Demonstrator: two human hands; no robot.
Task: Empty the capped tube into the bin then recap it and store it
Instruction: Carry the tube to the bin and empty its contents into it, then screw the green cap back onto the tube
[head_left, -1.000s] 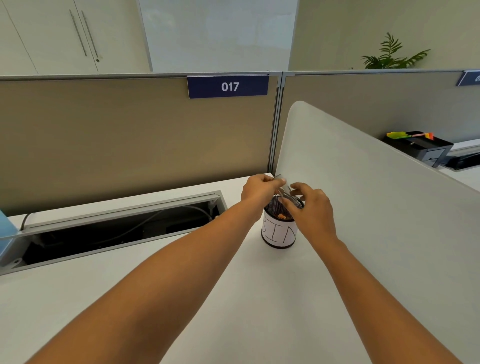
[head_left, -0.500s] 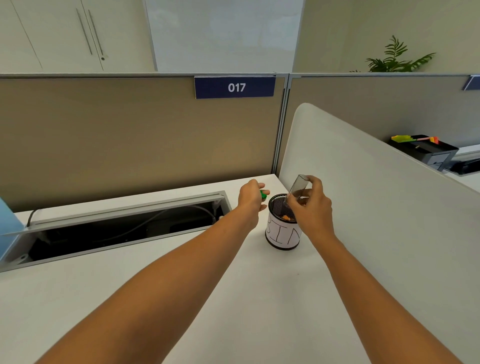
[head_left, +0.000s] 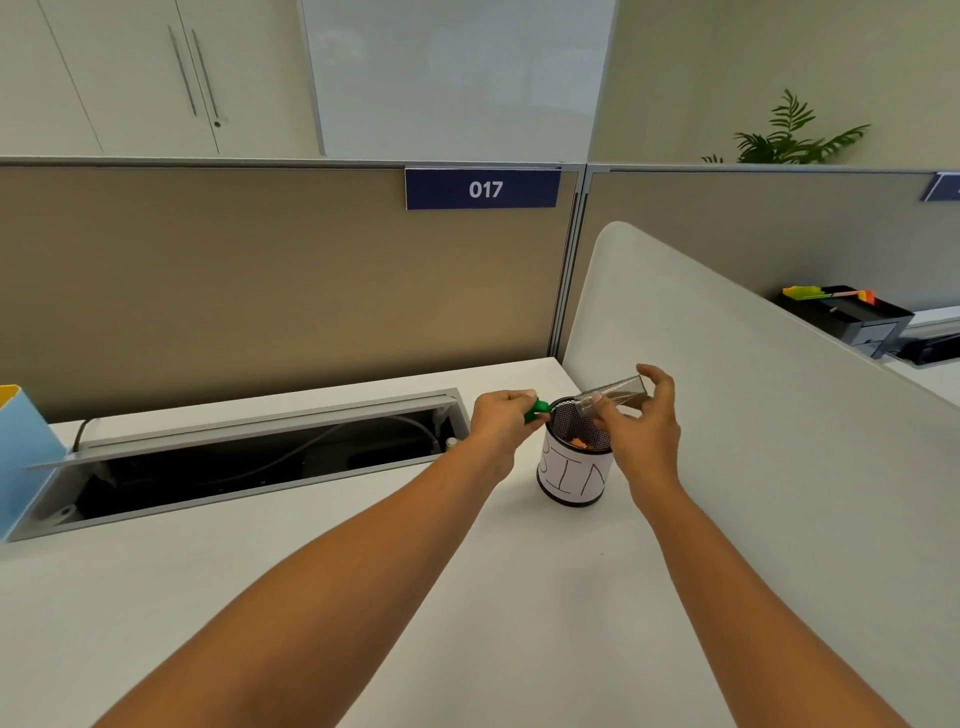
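Observation:
A black mesh bin (head_left: 572, 470) with a white paper label reading "BIN" stands on the white desk near the right divider. Orange bits lie at its bottom. My right hand (head_left: 641, 434) holds a clear uncapped tube (head_left: 613, 396) nearly level above the bin's rim, open mouth pointing left. The tube looks empty. My left hand (head_left: 501, 421) is just left of the bin and pinches the green cap (head_left: 536, 409) between its fingers.
An open cable trough (head_left: 249, 457) runs along the desk's back left. A blue holder (head_left: 21, 447) sits at the far left edge. A white curved divider (head_left: 753, 395) rises close behind the bin on the right, a tan partition behind.
My hands separated the cap from the tube over the bin. The right hand tipped the tube from steeply inverted to nearly level, and the left hand stayed left with the cap.

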